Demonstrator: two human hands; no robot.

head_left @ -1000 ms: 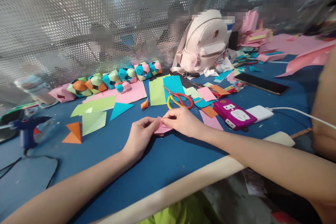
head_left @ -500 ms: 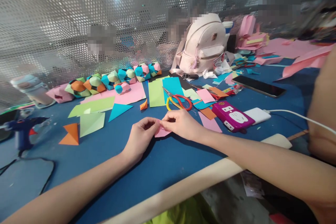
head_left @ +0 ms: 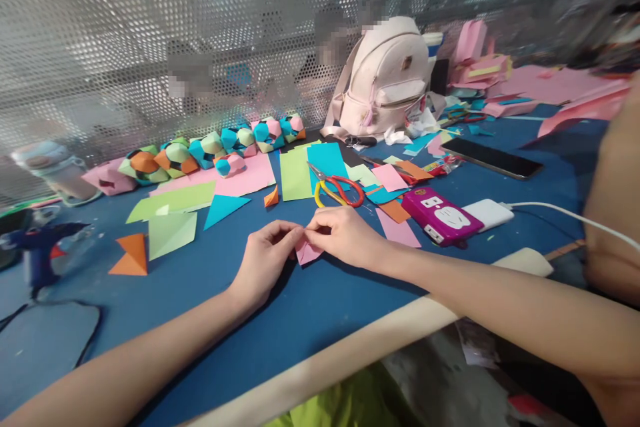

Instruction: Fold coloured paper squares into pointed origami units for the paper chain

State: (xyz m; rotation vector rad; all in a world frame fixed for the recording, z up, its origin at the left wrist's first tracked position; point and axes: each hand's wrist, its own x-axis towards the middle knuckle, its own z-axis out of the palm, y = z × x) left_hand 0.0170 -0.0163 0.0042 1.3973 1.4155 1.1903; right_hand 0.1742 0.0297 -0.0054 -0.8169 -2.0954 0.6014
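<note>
My left hand (head_left: 265, 260) and my right hand (head_left: 345, 235) meet over the blue table (head_left: 310, 300), both pinching a small folded pink paper (head_left: 307, 252). Fingertips of both hands press on its upper edge; most of the paper is hidden under them. Just behind my right hand lie red and yellow scissors (head_left: 336, 191). Loose sheets of green paper (head_left: 173, 232), blue paper (head_left: 223, 207) and orange paper (head_left: 131, 253) lie to the left.
A row of folded multicoloured paper balls (head_left: 215, 145) runs along the perforated metal screen. A pink backpack (head_left: 385, 83), a phone (head_left: 491, 157), a magenta power strip (head_left: 441, 215), a white power bank (head_left: 487, 213) with cable, and a blue glue gun (head_left: 37, 250) stand around. Another person's arm (head_left: 613, 200) is at right.
The pink paper has been folded narrower, and both hands' fingertips have closed in tighter on its top. The view has shifted slightly.
</note>
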